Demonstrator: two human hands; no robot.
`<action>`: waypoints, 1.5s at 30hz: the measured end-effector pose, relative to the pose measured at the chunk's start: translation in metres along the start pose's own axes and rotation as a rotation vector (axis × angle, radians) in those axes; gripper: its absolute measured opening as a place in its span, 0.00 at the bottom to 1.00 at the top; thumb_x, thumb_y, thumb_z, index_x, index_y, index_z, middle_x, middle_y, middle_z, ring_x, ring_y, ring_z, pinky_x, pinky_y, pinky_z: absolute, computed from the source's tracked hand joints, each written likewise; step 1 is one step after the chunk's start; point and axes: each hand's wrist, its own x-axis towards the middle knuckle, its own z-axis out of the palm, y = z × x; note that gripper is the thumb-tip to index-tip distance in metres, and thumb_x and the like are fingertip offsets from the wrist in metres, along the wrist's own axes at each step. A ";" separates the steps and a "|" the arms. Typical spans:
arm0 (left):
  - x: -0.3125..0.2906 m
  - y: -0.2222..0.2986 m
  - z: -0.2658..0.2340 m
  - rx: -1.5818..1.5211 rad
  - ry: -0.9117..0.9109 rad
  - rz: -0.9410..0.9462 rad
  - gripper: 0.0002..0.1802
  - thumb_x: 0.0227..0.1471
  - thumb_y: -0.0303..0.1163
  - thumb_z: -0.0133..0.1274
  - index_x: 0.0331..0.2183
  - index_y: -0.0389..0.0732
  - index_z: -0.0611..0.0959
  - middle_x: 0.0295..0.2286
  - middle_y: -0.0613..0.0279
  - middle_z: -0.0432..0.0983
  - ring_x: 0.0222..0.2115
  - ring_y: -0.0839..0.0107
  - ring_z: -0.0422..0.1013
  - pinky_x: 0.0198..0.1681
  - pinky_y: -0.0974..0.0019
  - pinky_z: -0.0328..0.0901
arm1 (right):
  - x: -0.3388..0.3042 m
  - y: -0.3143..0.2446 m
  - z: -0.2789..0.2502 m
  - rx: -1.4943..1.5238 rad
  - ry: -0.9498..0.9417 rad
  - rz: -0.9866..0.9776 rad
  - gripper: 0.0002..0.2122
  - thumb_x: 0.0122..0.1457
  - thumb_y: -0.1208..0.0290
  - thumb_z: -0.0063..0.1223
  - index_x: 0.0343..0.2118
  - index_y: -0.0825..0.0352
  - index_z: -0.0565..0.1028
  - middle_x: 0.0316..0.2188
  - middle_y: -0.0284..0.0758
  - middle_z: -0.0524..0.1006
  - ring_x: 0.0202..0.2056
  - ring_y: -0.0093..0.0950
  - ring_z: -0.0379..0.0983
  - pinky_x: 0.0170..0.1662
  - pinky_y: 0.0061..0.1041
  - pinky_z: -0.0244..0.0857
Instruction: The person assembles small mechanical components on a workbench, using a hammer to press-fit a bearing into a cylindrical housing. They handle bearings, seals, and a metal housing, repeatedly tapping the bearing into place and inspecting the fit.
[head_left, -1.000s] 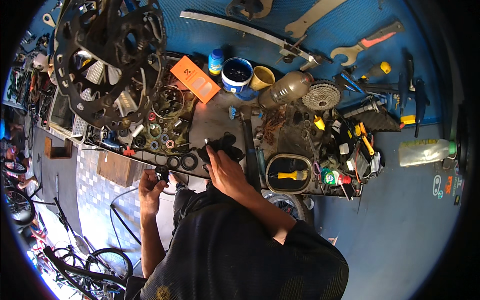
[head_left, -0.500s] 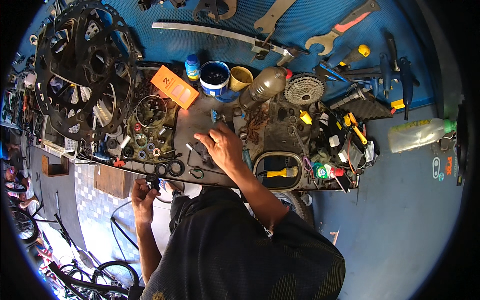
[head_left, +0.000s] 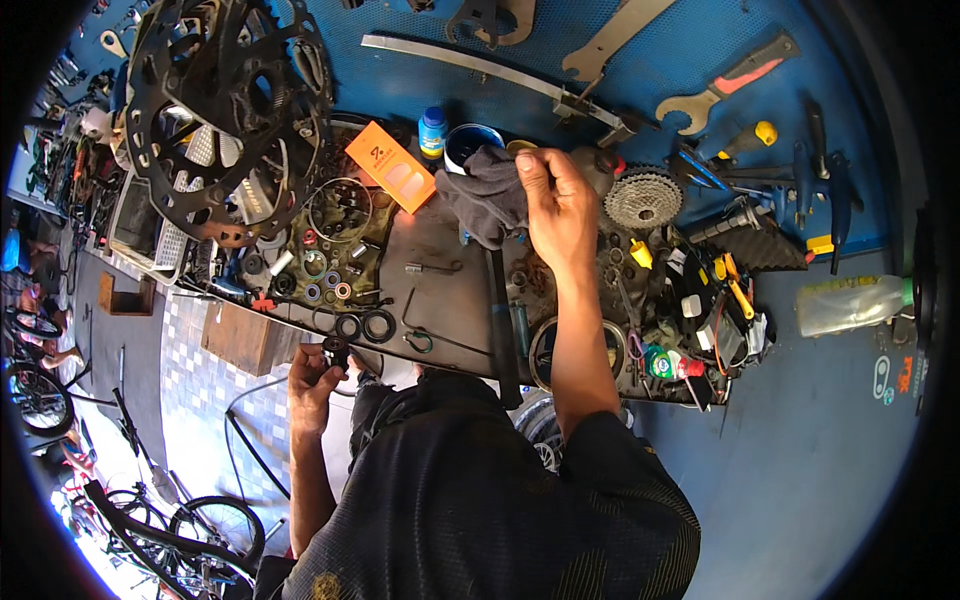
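The left hand (head_left: 312,388) pinches a small black part (head_left: 336,347), likely for fine control, while the right hand (head_left: 560,205) grips a rag (head_left: 485,198), seemingly high to clear the bench (head_left: 412,238).

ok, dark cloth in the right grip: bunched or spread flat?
Bunched. The dark cloth shows as a crumpled, folded clump at the right grip, partly hiding the blue-and-white tub.

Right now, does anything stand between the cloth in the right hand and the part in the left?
Nothing visible stands between the dark cloth in the right hand and the small black part in the left hand; black rings and a bent rod lie on the bench below.
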 end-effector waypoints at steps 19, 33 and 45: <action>-0.008 -0.006 -0.020 0.050 0.059 0.000 0.22 0.54 0.24 0.64 0.47 0.40 0.72 0.37 0.62 0.76 0.36 0.72 0.74 0.42 0.66 0.71 | -0.040 0.053 0.049 -0.812 -0.390 0.099 0.08 0.66 0.61 0.59 0.43 0.56 0.82 0.40 0.39 0.80 0.40 0.47 0.82 0.40 0.46 0.77; -0.017 -0.003 -0.028 -0.059 0.069 0.084 0.25 0.51 0.14 0.66 0.49 0.40 0.77 0.46 0.65 0.79 0.49 0.75 0.74 0.55 0.67 0.67 | -0.098 0.013 0.134 -0.243 -0.627 -0.187 0.10 0.64 0.66 0.63 0.46 0.59 0.83 0.35 0.34 0.81 0.30 0.34 0.80 0.35 0.34 0.74; -0.009 0.016 -0.018 0.014 0.075 0.080 0.23 0.55 0.23 0.68 0.50 0.36 0.77 0.43 0.64 0.79 0.44 0.76 0.73 0.51 0.69 0.68 | -0.144 -0.048 0.141 0.417 -1.207 0.061 0.21 0.62 0.65 0.70 0.55 0.68 0.78 0.36 0.35 0.82 0.33 0.24 0.81 0.37 0.26 0.74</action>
